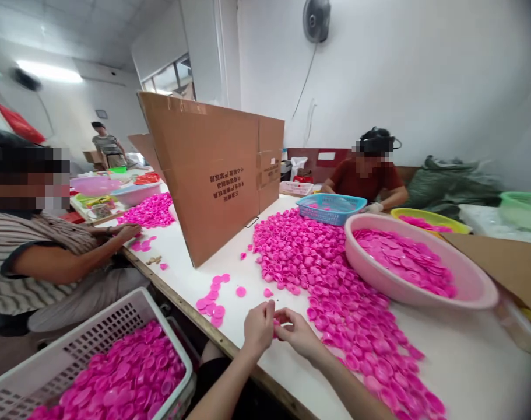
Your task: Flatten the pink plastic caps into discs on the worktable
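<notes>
My left hand (pixel 259 328) and my right hand (pixel 296 332) meet above the front edge of the white table (pixel 466 361), fingers pinched together on a small pink cap (pixel 276 326) held between them. A long heap of pink caps (pixel 330 280) lies just right of my hands. Several flat pink discs (pixel 213 300) lie loose to the left of my hands.
A pink basin (pixel 475 289) of pink discs stands at the right. A white crate (pixel 73 350) of caps sits below the table's left edge. An upright cardboard box (pixel 217 175) divides the table. One person sits at left, another across by a blue basket (pixel 330 208).
</notes>
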### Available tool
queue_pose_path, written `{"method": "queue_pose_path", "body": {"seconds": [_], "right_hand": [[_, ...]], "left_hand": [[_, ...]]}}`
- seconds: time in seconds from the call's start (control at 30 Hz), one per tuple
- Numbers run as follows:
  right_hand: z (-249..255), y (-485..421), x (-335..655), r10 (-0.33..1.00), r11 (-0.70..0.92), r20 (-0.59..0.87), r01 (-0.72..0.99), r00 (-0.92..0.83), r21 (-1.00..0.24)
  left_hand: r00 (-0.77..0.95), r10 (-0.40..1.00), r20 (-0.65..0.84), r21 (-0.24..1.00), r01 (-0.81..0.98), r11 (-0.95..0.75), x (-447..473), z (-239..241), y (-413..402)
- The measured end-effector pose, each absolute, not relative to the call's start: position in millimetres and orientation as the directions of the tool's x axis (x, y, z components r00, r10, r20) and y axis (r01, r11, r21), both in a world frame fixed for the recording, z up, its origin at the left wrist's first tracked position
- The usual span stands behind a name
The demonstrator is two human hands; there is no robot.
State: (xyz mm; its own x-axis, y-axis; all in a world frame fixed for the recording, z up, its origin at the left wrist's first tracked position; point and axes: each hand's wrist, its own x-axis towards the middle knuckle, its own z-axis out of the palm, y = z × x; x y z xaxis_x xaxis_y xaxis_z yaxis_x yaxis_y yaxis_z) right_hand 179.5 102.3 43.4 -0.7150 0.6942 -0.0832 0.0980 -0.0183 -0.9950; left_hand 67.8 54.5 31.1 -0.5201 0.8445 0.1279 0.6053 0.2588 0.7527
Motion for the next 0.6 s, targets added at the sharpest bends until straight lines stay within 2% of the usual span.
{"method": "queue_pose_path", "body": {"seconds": [0.1,0.17,0.27,0.4,0.53,0.6], "right_hand": [[47.1,87.0,171.2,0.657,-0.139,-0.112,0.025,-0.746,-0.990],[42.1,79.3,161.7,0.663,-0.162,-0.104,-0.007,-0.741,-0.987],[32.4,66.5,142.1,0.716,-0.116,-0.061,-0.032,-0.695,-0.993],[26.0,40.9,113.5,0.742,-0.025,-0.046,0.042,-0.669,-0.999],[23.8,12.8,84.3,0.705,0.086,0.022,0.054,-0.709,-0.995],[23.5,6.0,70.2,0.636,0.134,0.036,0.065,-0.771,-0.989]], "left_hand": [[-0.529,0.827,0.190,0.782,0.591,0.198,62.9,34.8,38.2],[-0.544,0.817,0.192,0.799,0.570,0.192,58.1,33.3,31.7],[-0.583,0.794,0.171,0.840,0.507,0.191,44.6,27.6,22.9],[-0.641,0.758,0.119,0.885,0.415,0.213,17.2,18.4,-0.1],[-0.703,0.702,0.115,0.913,0.353,0.203,-8.2,11.3,-32.5],[-0.709,0.691,0.145,0.919,0.356,0.172,-18.1,10.6,-47.2]]}}
